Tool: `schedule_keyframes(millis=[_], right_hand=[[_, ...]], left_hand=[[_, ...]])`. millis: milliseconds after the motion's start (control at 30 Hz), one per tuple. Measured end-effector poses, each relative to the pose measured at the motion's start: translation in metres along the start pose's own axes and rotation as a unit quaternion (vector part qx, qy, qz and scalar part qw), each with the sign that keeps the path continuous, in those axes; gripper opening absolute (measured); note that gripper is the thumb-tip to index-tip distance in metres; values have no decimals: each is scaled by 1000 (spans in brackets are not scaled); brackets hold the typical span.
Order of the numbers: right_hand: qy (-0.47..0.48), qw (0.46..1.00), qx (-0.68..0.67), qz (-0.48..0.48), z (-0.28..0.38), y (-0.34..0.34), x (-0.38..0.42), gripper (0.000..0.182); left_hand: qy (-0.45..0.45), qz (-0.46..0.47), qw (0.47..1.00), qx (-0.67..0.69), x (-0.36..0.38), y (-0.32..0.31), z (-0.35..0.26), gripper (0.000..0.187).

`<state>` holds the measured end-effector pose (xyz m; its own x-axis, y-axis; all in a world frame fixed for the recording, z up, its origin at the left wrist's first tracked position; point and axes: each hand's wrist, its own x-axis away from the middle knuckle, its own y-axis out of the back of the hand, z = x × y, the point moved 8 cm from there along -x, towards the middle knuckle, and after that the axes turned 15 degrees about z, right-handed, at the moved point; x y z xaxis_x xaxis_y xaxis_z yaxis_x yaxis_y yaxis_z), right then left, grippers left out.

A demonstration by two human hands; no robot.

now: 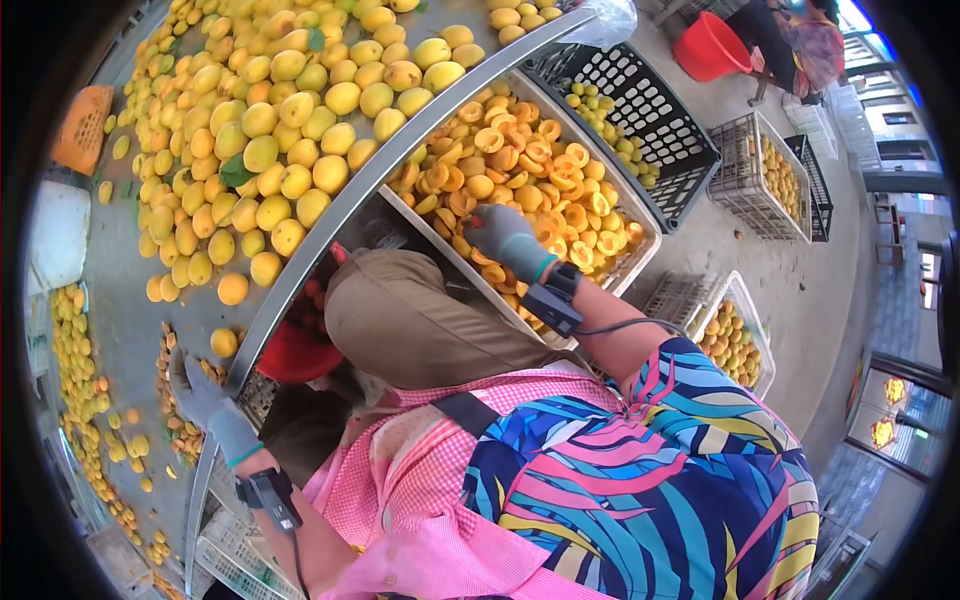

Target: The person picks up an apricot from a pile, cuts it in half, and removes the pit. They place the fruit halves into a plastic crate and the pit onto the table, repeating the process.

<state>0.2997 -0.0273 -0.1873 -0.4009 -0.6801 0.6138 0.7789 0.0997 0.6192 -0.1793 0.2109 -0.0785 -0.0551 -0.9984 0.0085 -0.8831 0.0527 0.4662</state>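
While the view tilts steeply down over the person's own body, the tabletop (150, 300) takes up the upper left, a grey surface with a raised metal rim curving across it. That rim looks to be what keeps the heap of whole apricots (290, 120) from rolling off toward the lap.

Just beyond the rim, on the person's right, sits the white crate of halved apricots (540, 170), pulled in close beside the knee, probably so cut fruit can be dropped in with a short reach. Past it stands a black crate (650, 110) holding a few small greenish fruit, then 2 more wire crates (770, 175) well apart on the floor, and another near the right elbow. A red bucket (712, 45) stands far off by another person's sleeve.

Right hand (505, 238), grey-gloved, arm extended forward over the near edge of the white crate, a black wrist device strapped on. Fingers curl downward onto the halves; whether they grip one I cannot tell.

Left hand (200, 395), also gloved with a wrist device, reaches out low to the left at the rim's lower end, beside a pile of pits or scraps (180, 420). Fingers loosely spread, nothing visibly held. 1 stray apricot (224, 342) lies just above it.
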Motion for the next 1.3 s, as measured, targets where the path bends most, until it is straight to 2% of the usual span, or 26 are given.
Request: schedule_keyframes(millis=[33,167,233,333,667,733,767,833,867,900,967,1000,1067,1100,1167,1300], right_hand=[[1,1000,1,3,3,-5,-4,22],[-45,998,38,30,3,-23,-21,22],[-64,997,27,24,-6,-31,-30,26],[-70,995,66,26,-2,-35,-26,28],[-75,993,69,60,-4,-28,-30,29],[-35,991,-8,130,-3,-31,-31,28],[-37,991,-8,132,-6,-30,-32,28],[-116,948,-243,171,-28,-40,-31,27],[-77,962,-215,151,-26,-37,-33,25],[-78,961,-216,152,-29,-40,-35,25],[-26,984,-77,161,-16,-36,-38,25],[-25,984,-80,160,-12,-33,-35,25],[-57,974,-30,217,-4,-34,-31,29],[-57,974,-30,216,-8,-38,-38,29],[2,978,-5,208,-5,-41,-54,19],[-33,969,-78,233,-8,-38,-53,19]], left_hand=[[-14,-26,996,-84,-3,0,-4,28],[-20,-31,994,-105,5,-14,-17,28],[-59,-25,968,-242,5,-21,-26,28],[-66,-28,964,-256,5,-24,-25,29],[-56,-20,961,-271,7,-26,-29,30],[-39,-20,948,-314,9,-29,-37,30],[-38,-19,948,-314,9,-30,-36,30],[-42,-19,946,-320,9,-29,-35,31],[-41,-20,946,-320,8,-29,-33,31],[-42,-21,945,-323,8,-29,-32,31],[-47,-21,944,-326,8,-29,-36,32],[-38,-21,944,-327,8,-30,-39,32],[-31,-21,944,-326,9,-31,-40,32],[-32,-19,947,-319,8,-30,-37,32],[-33,-17,950,-310,7,-31,-35,33],[-20,-16,944,-329,7,-31,-36,34]])
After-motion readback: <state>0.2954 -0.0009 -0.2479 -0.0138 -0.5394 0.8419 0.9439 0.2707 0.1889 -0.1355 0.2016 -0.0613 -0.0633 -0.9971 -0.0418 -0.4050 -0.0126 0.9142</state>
